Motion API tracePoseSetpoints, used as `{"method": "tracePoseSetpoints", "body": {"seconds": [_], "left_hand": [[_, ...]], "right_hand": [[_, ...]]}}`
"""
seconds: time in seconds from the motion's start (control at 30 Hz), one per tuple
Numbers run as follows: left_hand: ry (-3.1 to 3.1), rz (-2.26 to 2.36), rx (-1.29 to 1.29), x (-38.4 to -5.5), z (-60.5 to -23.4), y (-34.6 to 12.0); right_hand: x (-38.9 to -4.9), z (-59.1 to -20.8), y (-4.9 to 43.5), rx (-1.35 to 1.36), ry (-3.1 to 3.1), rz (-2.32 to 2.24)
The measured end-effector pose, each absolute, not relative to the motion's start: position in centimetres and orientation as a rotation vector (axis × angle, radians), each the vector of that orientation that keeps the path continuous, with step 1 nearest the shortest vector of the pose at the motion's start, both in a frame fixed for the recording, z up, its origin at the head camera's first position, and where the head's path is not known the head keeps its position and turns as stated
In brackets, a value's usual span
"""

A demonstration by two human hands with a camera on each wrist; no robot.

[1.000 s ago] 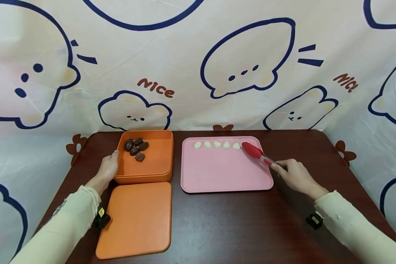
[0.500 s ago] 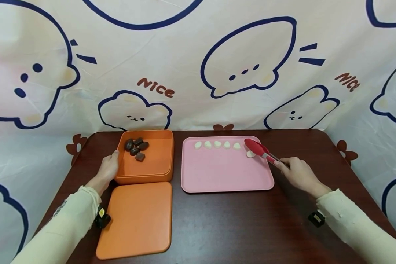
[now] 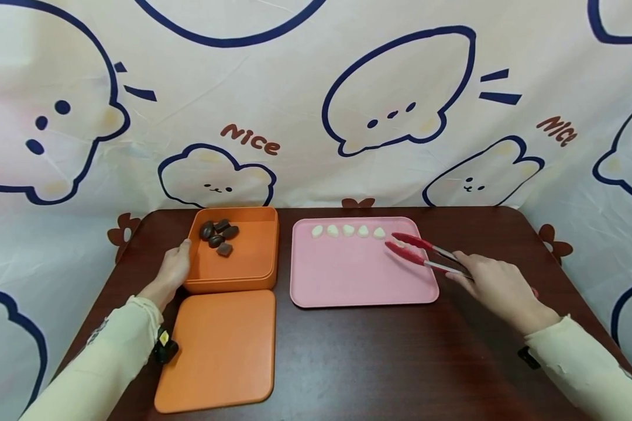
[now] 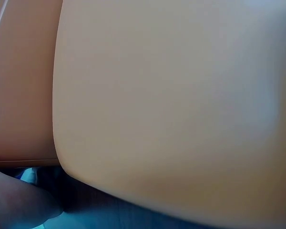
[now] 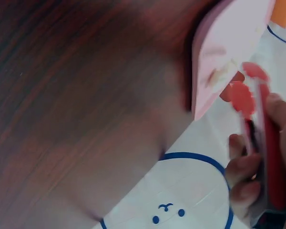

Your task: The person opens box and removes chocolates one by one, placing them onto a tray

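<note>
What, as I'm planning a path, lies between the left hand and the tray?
The head view shows the box, holding dark pieces, then a bare strip of table.

Seen from the head, light falls bright, soft and fairly even; the patterned cloth (image 3: 295,88) carries a washed-out patch at upper left; the dark table (image 3: 347,362) gives back a faint greyish sheen toward its near middle, and a soft shadow spreads over it below the right hand (image 3: 505,289); the wide lens stretches the printed drawings toward both sides; the left wrist view is dimmer and hazy, the orange lid (image 4: 162,95) faded to tan, with bluish glare at its right and the left hand (image 4: 19,202) in gloom; in the right wrist view the red tongs (image 5: 274,157) look blurred, and dark shadow hugs the pink tray (image 5: 238,31).
</note>
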State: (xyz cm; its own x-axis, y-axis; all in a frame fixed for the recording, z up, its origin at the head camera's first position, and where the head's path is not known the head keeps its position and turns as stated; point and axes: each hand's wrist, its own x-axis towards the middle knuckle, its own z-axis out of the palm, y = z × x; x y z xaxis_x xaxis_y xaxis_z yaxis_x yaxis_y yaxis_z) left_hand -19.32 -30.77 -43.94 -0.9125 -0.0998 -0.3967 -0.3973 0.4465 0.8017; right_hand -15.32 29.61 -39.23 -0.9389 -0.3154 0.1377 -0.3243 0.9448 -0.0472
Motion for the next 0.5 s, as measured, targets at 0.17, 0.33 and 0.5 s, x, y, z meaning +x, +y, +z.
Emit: {"method": "tracePoseSetpoints", "body": {"seconds": [0.17, 0.33, 0.5], "left_hand": [[2.413, 1.452, -0.433, -19.4, -44.0, -30.7], [2.402, 1.453, -0.413, -19.3, -44.0, -30.5], [2.407, 1.452, -0.422, -19.4, -43.9, -30.5]], "right_hand": [[-15.1, -39.9, 29.6, 0.528, -2.914, -0.015], [-15.2, -40.6, 29.7, 0.521, -2.886, -0.049], [-15.8, -40.6, 29.6, 0.44, -2.997, 0.167]]}}
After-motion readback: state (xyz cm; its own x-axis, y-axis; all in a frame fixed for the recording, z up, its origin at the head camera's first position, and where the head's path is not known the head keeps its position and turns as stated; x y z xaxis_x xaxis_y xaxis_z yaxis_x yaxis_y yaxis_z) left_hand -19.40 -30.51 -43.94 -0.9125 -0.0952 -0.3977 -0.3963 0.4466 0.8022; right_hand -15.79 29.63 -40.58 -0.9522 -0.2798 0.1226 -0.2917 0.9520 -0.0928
